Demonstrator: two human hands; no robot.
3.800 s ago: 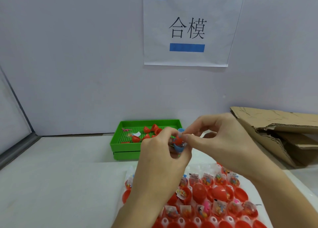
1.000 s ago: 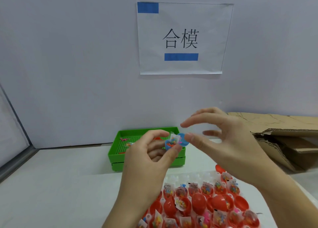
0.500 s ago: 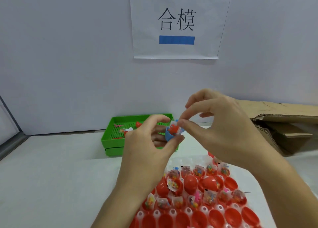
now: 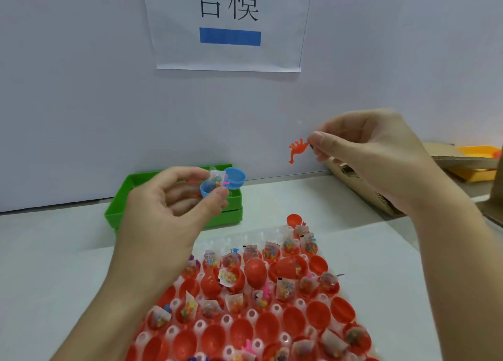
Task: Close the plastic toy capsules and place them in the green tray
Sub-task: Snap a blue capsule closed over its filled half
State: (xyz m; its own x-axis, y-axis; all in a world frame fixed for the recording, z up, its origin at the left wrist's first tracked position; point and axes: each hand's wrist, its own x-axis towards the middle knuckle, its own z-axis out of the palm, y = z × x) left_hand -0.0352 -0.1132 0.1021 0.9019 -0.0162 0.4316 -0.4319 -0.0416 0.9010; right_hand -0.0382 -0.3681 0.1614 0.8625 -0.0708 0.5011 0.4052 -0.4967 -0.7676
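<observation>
While many red capsules (image 4: 255,273) at 6 o'clock sit unclosed, the left hand (image 4: 174,205) pinches an open blue capsule (image 4: 223,182); the right hand (image 4: 364,153) pinches an orange toy (image 4: 296,149), green tray (image 4: 119,213) waiting.

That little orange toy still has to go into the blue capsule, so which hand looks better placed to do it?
The right hand: it already pinches the orange toy in the air, while the left hand is busy holding the open blue capsule.
</observation>
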